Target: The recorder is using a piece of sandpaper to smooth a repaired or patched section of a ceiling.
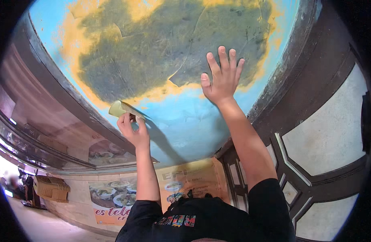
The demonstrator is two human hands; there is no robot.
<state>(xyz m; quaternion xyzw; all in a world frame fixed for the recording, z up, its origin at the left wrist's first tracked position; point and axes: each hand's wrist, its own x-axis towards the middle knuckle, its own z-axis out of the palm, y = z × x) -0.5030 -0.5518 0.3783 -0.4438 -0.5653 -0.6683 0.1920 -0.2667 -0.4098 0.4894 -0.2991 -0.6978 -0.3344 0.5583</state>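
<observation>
In front of me is a light blue painted surface (181,133) with a large dark grey patch (141,56) ringed by orange-yellow. Thin cracks and a chipped spot mark the patch. My left hand (134,128) pinches a curled piece of pale yellow-green sandpaper (117,108) between thumb and fingers, near the patch's lower left edge. The sandpaper throws a shadow across the blue. My right hand (223,78) lies flat with its fingers spread over the lower right of the patch and holds nothing.
A dark frame (288,66) borders the surface on the right, near a brown door with white panels (326,125). Glass in a dark frame (52,109) runs along the left. Beyond are posters with food bowls (113,197) and stacked tan plastic chairs (52,188).
</observation>
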